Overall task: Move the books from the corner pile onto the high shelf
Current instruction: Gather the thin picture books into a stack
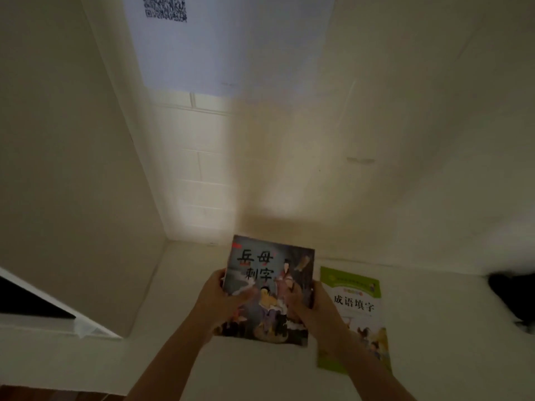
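Book edges in both hands' grip

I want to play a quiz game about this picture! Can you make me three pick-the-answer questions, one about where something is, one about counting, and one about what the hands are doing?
1. Where is the green book?
A. Left of the dark book
B. Right of the dark book
C. On top of the dark book

2. How many books can you see?
A. Two
B. Four
C. Six

3. How is the dark book held?
A. By no hand
B. By one hand
C. By both hands

Answers: 1 B, it lies flat on the white shelf to the right. 2 A, only a dark and a green one. 3 C, the left hand and the right hand grip its sides.
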A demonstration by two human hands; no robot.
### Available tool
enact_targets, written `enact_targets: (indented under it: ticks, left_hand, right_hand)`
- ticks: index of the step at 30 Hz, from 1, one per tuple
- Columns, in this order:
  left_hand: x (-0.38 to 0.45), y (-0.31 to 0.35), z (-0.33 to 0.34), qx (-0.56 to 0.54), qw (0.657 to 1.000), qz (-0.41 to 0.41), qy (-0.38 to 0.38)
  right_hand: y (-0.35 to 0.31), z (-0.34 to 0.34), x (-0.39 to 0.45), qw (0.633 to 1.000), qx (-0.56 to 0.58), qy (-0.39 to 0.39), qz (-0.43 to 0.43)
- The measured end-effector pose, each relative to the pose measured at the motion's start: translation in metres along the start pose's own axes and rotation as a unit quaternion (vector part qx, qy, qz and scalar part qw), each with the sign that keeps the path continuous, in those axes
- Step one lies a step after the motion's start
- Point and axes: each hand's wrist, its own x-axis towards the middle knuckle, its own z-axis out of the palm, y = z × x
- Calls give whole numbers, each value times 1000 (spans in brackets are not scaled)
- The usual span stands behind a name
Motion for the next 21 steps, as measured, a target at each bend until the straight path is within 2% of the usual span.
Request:
enact_targets:
  ticks: [2,4,6,8,10,13,16,19,21]
  left_hand:
    - [1,-1,0,19,997,-79,-20]
    - [4,-3,0,40,988,-149,-24]
    - [8,-4,2,60,982,-175,-28]
    - [13,-2,3,150,971,-175,-60]
    - [13,6,0,276,945,-152,-84]
    - [15,10,-4,387,907,-132,-100]
    - [11,19,-2,528,844,-98,-22]
    - [2,27,13,556,826,3,91]
    - [0,22,39,506,847,141,79]
  right_hand:
    - [0,2,0,997,16,-15,70]
    - [4,8,-1,993,-20,-12,113]
    - [10,17,-1,989,-59,2,138]
    - [15,24,0,985,-93,20,144]
    - [16,26,0,978,-150,44,138]
    - [12,25,0,959,-253,66,107]
    - [13,12,-1,942,-310,81,95]
    - [27,-33,-13,926,-292,183,153]
    - [39,-70,-27,892,-298,248,232]
